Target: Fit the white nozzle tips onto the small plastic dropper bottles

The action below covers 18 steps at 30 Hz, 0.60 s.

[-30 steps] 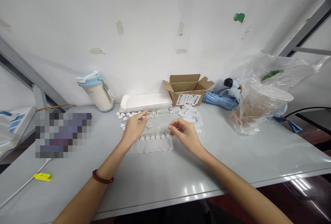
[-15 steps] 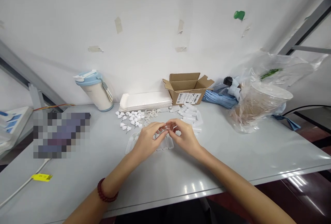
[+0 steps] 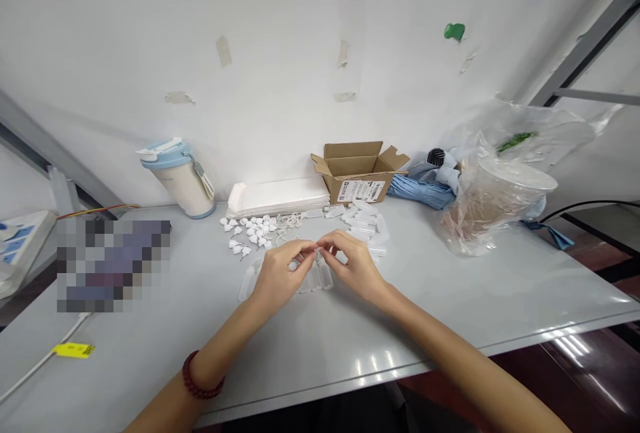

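L hand (image 3: 281,274) & R hand (image 3: 354,265), mid-frame: thumb & index of each pinched a tiny pale piece (image 3: 319,252), too small to ID, tips meeting. Gray tabletop (image 3: 425,300) stretched btwn R hand & plastic bag (image 3: 477,223), R of frame; front edge well below hands. Translucent sleeves (image 3: 327,277) lay flat, ctr-frame, partly hidden by L hand.

A workshop, by the look of it, set up for small handwork! White bits (image 3: 260,223) lay loose by the dozen, clear pieces (image 3: 325,278) in a row and a heap, all across one plain grey table (image 3: 320,346)! Behind them stood an open box (image 3: 361,190), printed label facing front. Metal bars (image 3: 580,58) flanked the white wall (image 3: 280,33), and scraps of tape (image 3: 223,51) clung there!
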Available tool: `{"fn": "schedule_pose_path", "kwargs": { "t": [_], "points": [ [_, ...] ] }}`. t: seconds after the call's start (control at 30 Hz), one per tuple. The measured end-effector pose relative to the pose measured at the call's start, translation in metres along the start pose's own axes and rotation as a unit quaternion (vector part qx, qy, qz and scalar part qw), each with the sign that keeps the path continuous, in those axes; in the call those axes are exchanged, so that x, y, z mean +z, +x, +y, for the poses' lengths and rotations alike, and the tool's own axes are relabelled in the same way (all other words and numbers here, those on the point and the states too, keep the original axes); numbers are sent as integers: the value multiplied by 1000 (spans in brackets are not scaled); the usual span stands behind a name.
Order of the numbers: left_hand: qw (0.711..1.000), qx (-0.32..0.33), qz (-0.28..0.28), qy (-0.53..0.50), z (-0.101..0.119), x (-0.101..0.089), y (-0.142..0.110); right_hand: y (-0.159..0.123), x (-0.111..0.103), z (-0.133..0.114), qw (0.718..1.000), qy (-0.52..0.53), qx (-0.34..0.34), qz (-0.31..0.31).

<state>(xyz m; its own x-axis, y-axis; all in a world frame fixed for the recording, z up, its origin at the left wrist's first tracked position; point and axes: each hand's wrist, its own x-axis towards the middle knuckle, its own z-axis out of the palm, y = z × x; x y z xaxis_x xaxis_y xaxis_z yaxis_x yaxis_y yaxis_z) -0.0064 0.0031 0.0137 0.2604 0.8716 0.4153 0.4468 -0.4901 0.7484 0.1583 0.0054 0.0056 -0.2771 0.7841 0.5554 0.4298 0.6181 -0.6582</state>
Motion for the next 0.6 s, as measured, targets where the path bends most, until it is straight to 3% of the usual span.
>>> {"fn": "schedule_pose_path", "kwargs": {
  "t": [0.17, 0.37, 0.47, 0.6],
  "points": [
    [999, -3, -19, 27, 0, -1, 1, 1, -2, -2, 1000, 22, -10, -13],
    [999, -33, -25, 14, 2, -5, 0, 11, -32, -5, 988, 83, 41, -121],
    [999, -45, -1, 27, 0, -7, 0, 14, -52, 4, 980, -31, 94, -171],
    [998, -37, 15, 40, -1, -8, 0, 14, -70, 19, 940, -162, 194, -231]
  ]
}}
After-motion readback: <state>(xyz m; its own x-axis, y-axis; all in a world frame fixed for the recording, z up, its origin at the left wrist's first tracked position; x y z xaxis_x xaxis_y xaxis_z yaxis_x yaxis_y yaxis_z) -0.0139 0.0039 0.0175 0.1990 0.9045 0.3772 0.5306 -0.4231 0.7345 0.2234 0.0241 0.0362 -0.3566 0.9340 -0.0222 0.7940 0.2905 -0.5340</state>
